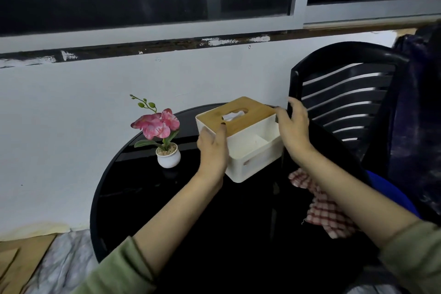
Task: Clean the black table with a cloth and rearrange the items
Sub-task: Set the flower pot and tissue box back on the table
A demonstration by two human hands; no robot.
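Observation:
A white tissue box [253,150] with a wooden lid and an open side compartment is over the back of the round black table [133,188]. My left hand [212,150] grips its near-left corner, thumb on the lid. My right hand [294,126] is at the box's right end with fingers spread; whether it touches the box is unclear. A red-and-white checked cloth [322,212] lies crumpled on the table's right side, partly under my right forearm. A small white pot with pink flowers [168,155] stands at the table's left.
A black slatted plastic chair [343,93] stands right behind the table, with dark fabric draped at the far right. A white wall and dark windows lie behind. Brown boards [21,258] rest on the floor at lower left.

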